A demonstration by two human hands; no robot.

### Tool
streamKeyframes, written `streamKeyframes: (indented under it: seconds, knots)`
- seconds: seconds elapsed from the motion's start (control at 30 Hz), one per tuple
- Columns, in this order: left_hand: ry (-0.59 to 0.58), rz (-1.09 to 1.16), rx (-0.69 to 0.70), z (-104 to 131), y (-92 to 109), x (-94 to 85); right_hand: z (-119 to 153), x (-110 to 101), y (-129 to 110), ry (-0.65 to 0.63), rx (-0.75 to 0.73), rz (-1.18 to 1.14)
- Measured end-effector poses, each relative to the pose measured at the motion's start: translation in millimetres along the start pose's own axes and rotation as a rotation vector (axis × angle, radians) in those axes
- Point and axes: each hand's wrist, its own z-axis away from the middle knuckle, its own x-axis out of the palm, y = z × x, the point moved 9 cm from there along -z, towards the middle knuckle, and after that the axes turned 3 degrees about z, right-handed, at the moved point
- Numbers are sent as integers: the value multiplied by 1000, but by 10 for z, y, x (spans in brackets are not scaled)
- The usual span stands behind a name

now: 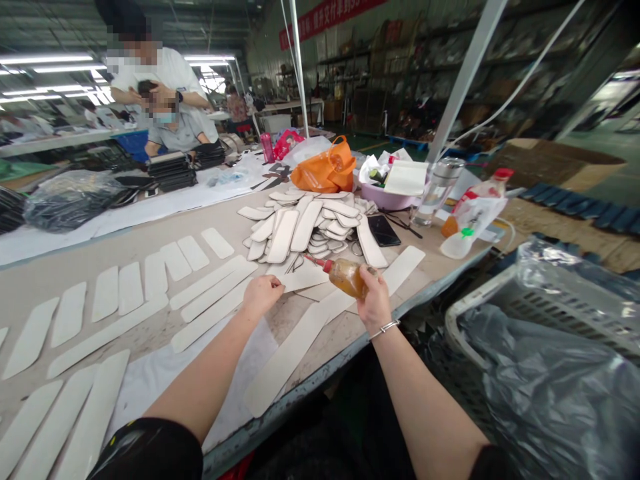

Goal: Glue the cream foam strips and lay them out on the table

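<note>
My right hand (375, 300) is wrapped round a squeeze bottle (347, 277) of amber liquid, tilted with its red nozzle pointing left. The nozzle is over a white strip (310, 278) with an end at my left hand (263, 295). The fingers of my left hand are pinched together on that end. A longer white strip (287, 360) lies nearer the table's front edge, partly beside my right hand. Several more flat strips (215, 310) are laid out left of my left hand. Beyond both hands is a heap of dark-edged white pieces (305, 227).
Scissors (295, 263) and a black phone (383, 230) lie by the heap. Behind are an orange bag (327, 170), a purple basin (393, 197), a clear cup (440, 190) and a bottle with a red cap (493, 190). A grey crate (480, 280) stands right. Two people are across the table.
</note>
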Motion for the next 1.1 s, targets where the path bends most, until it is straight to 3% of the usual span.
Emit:
streamKeyframes:
  seconds: [0.27, 0.4, 0.47, 0.57, 0.67, 0.8, 0.9, 1.1]
  knots:
    - [24, 38, -61, -138, 11, -59, -32, 23, -11, -21, -24, 80]
    - [68, 115, -93, -68, -42, -243, -29, 46, -31, -40, -25, 91]
    - [134, 195, -79, 126, -86, -393, -20, 52, -38, -54, -16, 93]
    - [157, 234, 46, 657, -109, -495, -4, 38, -32, -75, 19, 76]
    - [55, 168, 275, 1371, -73, -368, 38, 22, -39, -120, 47, 55]
    - [63, 92, 480, 2161, -88, -244, 207, 54, -37, -239, 113, 38]
    - [58, 63, 509, 2406, -91, -193, 410, 97, -44, -331, 150, 47]
    - [69, 12, 593, 2521, 14, -192, 787, 147, -18, -437, 174, 191]
